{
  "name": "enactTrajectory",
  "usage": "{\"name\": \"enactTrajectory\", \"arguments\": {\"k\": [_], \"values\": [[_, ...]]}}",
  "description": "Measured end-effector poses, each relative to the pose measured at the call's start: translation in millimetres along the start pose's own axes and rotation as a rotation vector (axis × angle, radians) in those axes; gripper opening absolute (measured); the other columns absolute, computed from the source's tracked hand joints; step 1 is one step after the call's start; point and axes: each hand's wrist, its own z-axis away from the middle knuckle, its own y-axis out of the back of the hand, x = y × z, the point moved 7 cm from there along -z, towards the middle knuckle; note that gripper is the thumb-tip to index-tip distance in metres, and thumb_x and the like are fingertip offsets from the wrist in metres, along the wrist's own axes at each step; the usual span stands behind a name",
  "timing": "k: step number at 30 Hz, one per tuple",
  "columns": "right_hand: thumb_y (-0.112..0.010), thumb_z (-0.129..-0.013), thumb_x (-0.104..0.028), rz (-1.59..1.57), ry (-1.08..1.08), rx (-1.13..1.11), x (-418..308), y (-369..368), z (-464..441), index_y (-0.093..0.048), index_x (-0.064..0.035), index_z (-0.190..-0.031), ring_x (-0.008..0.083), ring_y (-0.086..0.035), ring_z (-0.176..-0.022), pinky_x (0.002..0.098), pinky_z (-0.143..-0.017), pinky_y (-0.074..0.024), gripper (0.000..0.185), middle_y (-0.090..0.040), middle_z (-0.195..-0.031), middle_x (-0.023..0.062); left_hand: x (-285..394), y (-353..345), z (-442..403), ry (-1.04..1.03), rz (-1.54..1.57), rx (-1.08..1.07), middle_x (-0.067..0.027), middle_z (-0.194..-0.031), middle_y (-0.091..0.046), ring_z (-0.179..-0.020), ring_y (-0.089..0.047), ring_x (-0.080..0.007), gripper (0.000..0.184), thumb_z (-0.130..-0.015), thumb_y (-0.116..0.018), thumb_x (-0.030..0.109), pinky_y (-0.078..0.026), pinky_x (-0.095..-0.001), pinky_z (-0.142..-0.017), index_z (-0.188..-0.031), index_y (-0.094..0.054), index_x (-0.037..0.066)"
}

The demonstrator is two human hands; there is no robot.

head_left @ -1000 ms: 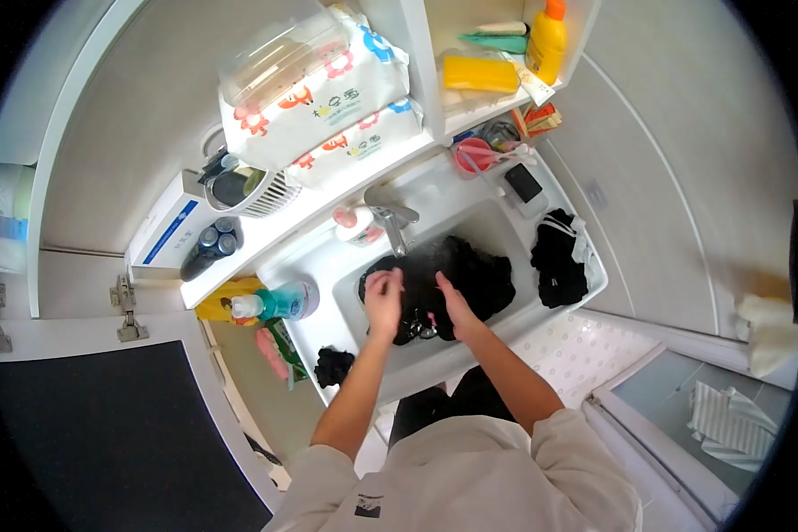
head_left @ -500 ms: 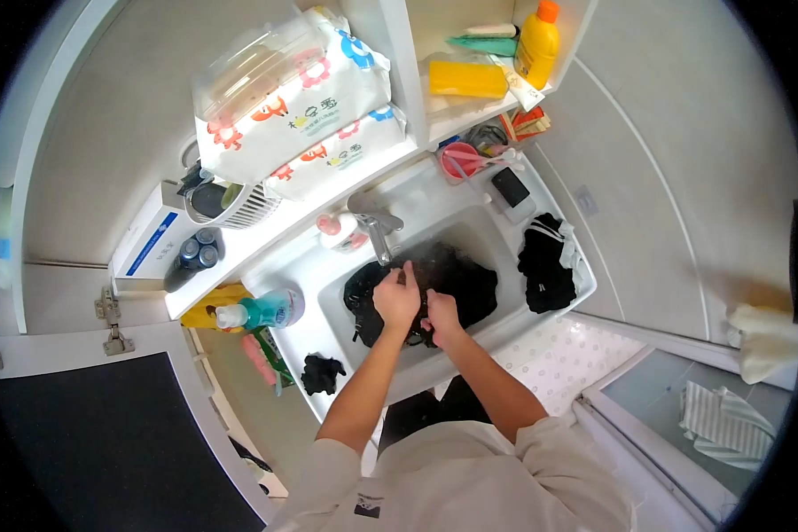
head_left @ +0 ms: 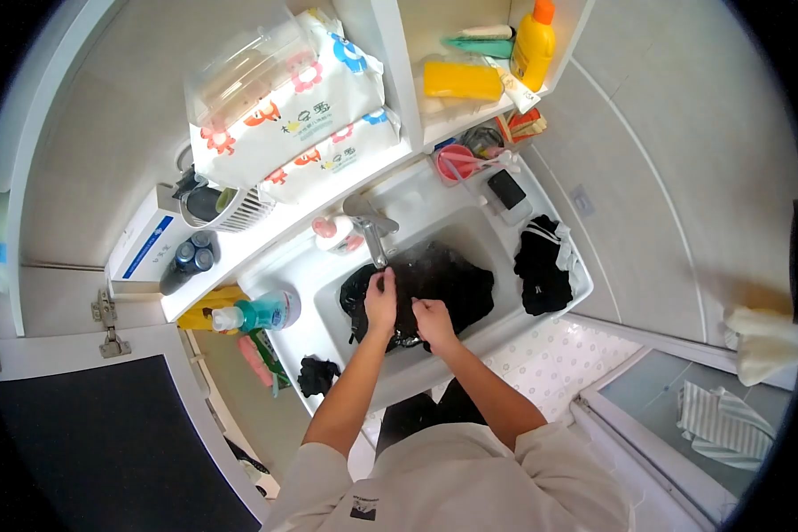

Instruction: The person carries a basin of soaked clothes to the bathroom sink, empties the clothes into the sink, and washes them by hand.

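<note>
Wet black cloth (head_left: 448, 284) lies bunched in the white sink basin (head_left: 498, 232), partly in water. Beneath the chrome faucet (head_left: 374, 232), my left hand (head_left: 381, 303) is closed on a fold of this cloth at its left part. My right hand (head_left: 434, 324) makes a fist around another part, a little lower and to the right. Between the two hands a stretch of the cloth runs, shiny with water. What is inside each fist is mostly hidden by the fingers.
A pump bottle (head_left: 332, 232) stands by the faucet, a teal bottle (head_left: 262, 314) on the left rim. Black clothing (head_left: 543, 270) lies on the right rim, beside a soap box (head_left: 507, 191). A small black cloth (head_left: 316, 376) sits at the lower left. Wipe packs (head_left: 306, 120) fill the ledge above.
My left hand's fingers, stretched upward before, have curled in around the cloth. My right hand has shifted slightly left and turned. The whole view has moved a little.
</note>
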Motion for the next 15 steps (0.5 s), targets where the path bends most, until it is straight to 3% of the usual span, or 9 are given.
{"name": "enactTrajectory", "arguments": {"k": [2, 5, 7, 8, 10, 11, 13, 14, 15], "values": [[-0.056, -0.097, -0.025, 0.205, 0.15, 0.019, -36.6, 7.0, 13.4, -0.054, -0.0022, -0.063, 0.0176, -0.047, -0.043, 0.0381, -0.042, -0.0357, 0.041, -0.044, -0.049, 0.0052, -4.0, 0.3, 26.4, 0.095, 0.46, -0.165, -0.006, -0.114, -0.068, -0.103, -0.063, -0.0199, 0.055, -0.097, -0.053, 0.057, -0.048, -0.0345, -0.09, -0.12, -0.063, 0.008], [-0.061, -0.092, -0.026, 0.388, 0.375, 0.061, -94.2, 10.7, 45.4, -0.056, -0.0003, -0.065, 0.0271, -0.054, -0.046, 0.0415, -0.048, -0.0412, 0.038, -0.053, -0.054, 0.0118, 1.1, 4.2, 76.6, 0.52, 0.735, -0.384, -0.0069, -0.117, -0.067, -0.107, -0.063, -0.0227, 0.061, -0.093, -0.051, 0.065, -0.049, -0.0374, -0.093, -0.124, -0.062, 0.014], [-0.065, -0.086, -0.024, 0.483, 0.481, 0.053, -118.2, 6.8, 61.9, -0.06, -0.0037, -0.07, 0.035, -0.059, -0.051, 0.0421, -0.049, -0.0449, 0.026, -0.06, -0.059, 0.0148, 42.9, 13.0, 122.2, 0.758, 0.804, -0.681, -0.0049, -0.121, -0.065, -0.111, -0.062, -0.0261, 0.068, -0.087, -0.05, 0.076, -0.049, -0.049, -0.095, -0.124, -0.061, 0.019], [-0.067, -0.085, -0.023, 0.436, 0.497, 0.023, -125.2, 0.9, 70.5, -0.061, -0.0048, -0.072, 0.0347, -0.06, -0.054, 0.0421, -0.053, -0.0464, 0.023, -0.062, -0.063, 0.0144, 59.4, 13.8, 139.5, 0.845, 0.842, -0.807, -0.0041, -0.122, -0.065, -0.112, -0.062, -0.0267, 0.07, -0.086, -0.049, 0.078, -0.049, -0.0529, -0.095, -0.123, -0.062, 0.02], [-0.069, -0.083, -0.021, 0.342, 0.531, -0.037, -142.3, -14.2, 89.7, -0.062, -0.007, -0.076, 0.0341, -0.063, -0.06, 0.0422, -0.06, -0.0494, 0.018, -0.067, -0.071, 0.0135, 18.6, -7.6, 129.9, 0.732, 1.206, -0.907, -0.0063, -0.124, -0.063, -0.114, -0.06, -0.0277, 0.07, -0.084, -0.051, 0.078, -0.047, -0.0555, -0.098, -0.12, -0.061, 0.019], [-0.066, -0.088, -0.033, 0.476, 0.587, -0.095, -157.9, -21.7, 101.5, -0.06, -0.013, -0.089, 0.0366, -0.067, -0.068, 0.0457, -0.061, -0.0533, 0.021, -0.066, -0.07, 0.0139, 24.4, -11.2, 133.0, 0.703, 1.185, -0.949, -0.008, -0.126, -0.061, -0.115, -0.059, -0.028, 0.064, -0.086, -0.054, 0.072, -0.047, -0.0537, -0.1, -0.118, -0.059, 0.017], [-0.071, -0.083, -0.025, 0.454, 0.79, -0.082, -159.0, -24.2, 105.9, -0.061, -0.0107, -0.083, 0.0358, -0.066, -0.076, 0.0441, -0.073, -0.0511, 0.017, -0.069, -0.083, 0.0138, -72.7, -19.0, 92.6, 0.62, 1.345, -0.903, -0.011, -0.129, -0.059, -0.115, -0.059, -0.0284, 0.045, -0.092, -0.057, 0.048, -0.049, -0.0522, -0.099, -0.12, -0.058, 0.012], [-0.073, -0.08, -0.021, 0.443, 0.893, -0.076, -159.5, -25.2, 110.0, -0.061, -0.0096, -0.079, 0.0355, -0.065, -0.08, 0.0433, -0.078, -0.05, 0.016, -0.07, -0.09, 0.0137, -53.1, -12.4, 93.5, 0.614, 1.278, -0.878, -0.0115, -0.127, -0.06, -0.115, -0.059, -0.0284, 0.043, -0.093, -0.056, 0.043, -0.049, -0.0515, -0.098, -0.12, -0.058, 0.011], [-0.074, -0.079, -0.021, 0.504, 0.876, -0.107, -153.3, -22.2, 112.1, -0.064, -0.0093, -0.084, 0.0377, -0.06, -0.102, 0.0443, -0.092, -0.0444, 0.017, -0.067, -0.11, 0.0145, -32.1, -6.5, 92.7, 0.607, 1.212, -0.855, -0.0119, -0.126, -0.06, -0.114, -0.06, -0.0284, 0.04, -0.093, -0.056, 0.038, -0.05, -0.0508, -0.098, -0.121, -0.058, 0.01]]}}
